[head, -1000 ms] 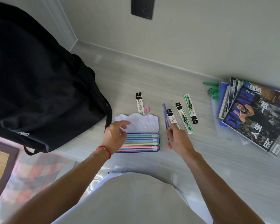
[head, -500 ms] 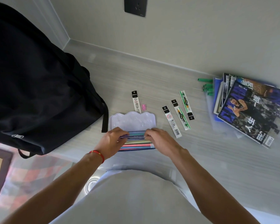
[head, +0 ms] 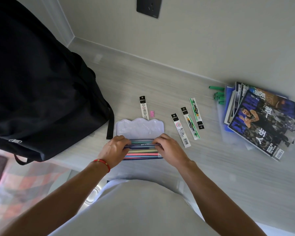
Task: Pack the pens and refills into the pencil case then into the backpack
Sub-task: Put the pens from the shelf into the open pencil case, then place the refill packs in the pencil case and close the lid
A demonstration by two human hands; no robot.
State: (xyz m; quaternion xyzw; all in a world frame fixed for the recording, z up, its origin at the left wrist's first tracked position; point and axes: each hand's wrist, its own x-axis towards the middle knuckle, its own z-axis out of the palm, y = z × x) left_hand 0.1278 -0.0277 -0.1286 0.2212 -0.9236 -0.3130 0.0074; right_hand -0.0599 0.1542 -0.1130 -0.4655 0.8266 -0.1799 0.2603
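Observation:
An open pencil case (head: 139, 128) lies on the desk, its pale lid flipped back, several pastel pens (head: 141, 152) lined up inside. My left hand (head: 114, 149) and my right hand (head: 169, 149) hold the two ends of a purple pen (head: 140, 146) just above the row. Three refill packets lie to the right: a white one (head: 180, 130) and two green ones (head: 190, 123), (head: 196, 113). One more refill packet (head: 144, 107) lies behind the lid beside a small pink eraser (head: 152, 114). The black backpack (head: 37, 86) stands at left.
A stack of magazines (head: 262, 123) sits at the right, with green pens (head: 218, 94) poking out behind it. The wall runs close behind the desk and bears a dark socket plate (head: 148, 6). The desk's front edge is by my body.
My right hand picked up the purple pen from the desk and carried it left to the case. My left hand took its other end, and both now hold it over the row.

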